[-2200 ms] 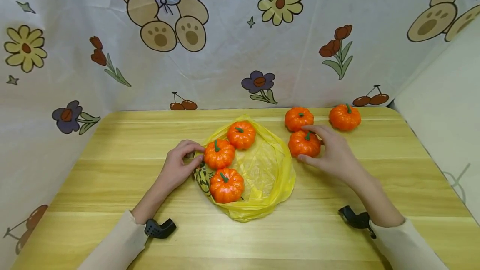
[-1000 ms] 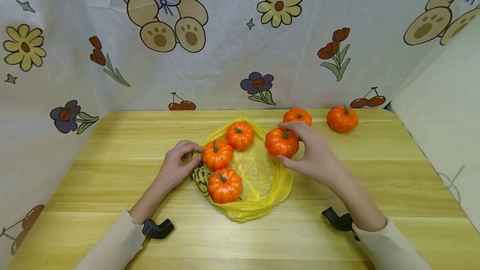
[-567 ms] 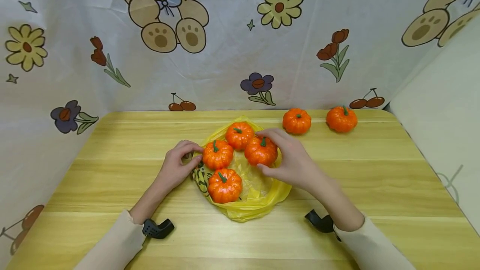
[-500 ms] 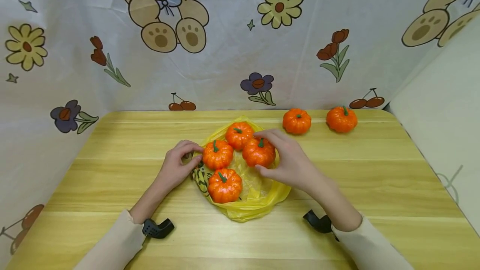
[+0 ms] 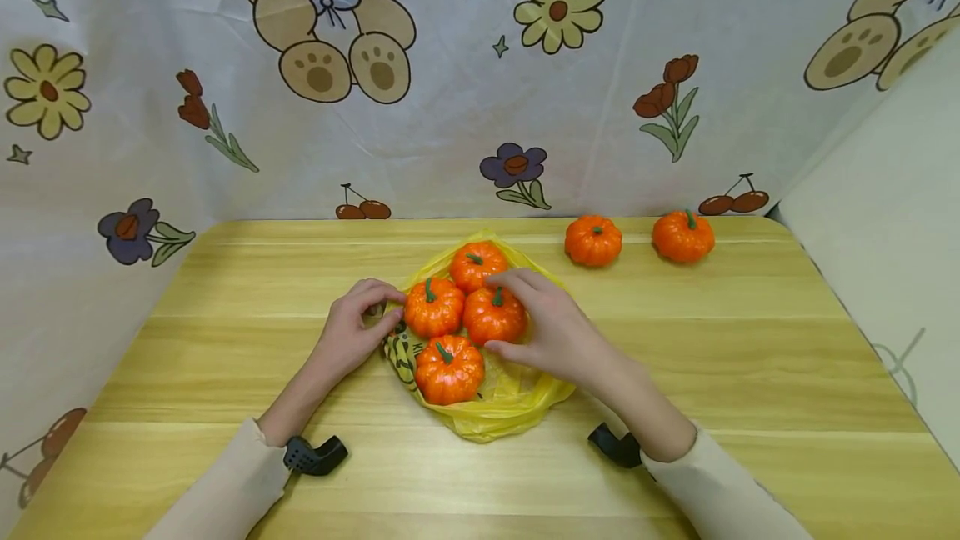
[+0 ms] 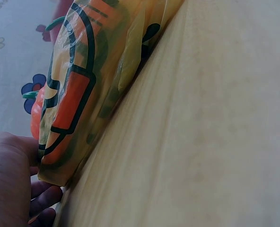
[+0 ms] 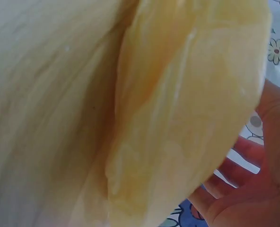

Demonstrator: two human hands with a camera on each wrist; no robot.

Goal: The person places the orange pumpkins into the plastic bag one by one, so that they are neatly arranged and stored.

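Observation:
A yellow plastic bag [image 5: 517,419] lies spread open on the table, its printed side seen close up in the left wrist view. My left hand [image 5: 358,327] pinches its left rim between thumb and fingers. Inside sit small orange pumpkins with green stems: a back pumpkin [image 5: 478,263], a left pumpkin [image 5: 433,311] and a front pumpkin [image 5: 450,372]. My right hand [image 5: 558,332] holds another pumpkin [image 5: 491,319] among them, thumb in front and fingers behind. In the right wrist view the bag's side hides that pumpkin, and the fingers [image 7: 234,172] show past the rim.
Two more pumpkins rest near the table's back edge, a nearer one [image 5: 593,242] right of the bag and a farther one [image 5: 683,237]. A printed cloth [image 5: 442,48] hangs behind the wooden table [image 5: 750,390]. A white panel [image 5: 892,215] stands at the right.
My right hand has carried a pumpkin leftward from beside the bag into it, up against the others. The left hand has kept its place at the rim.

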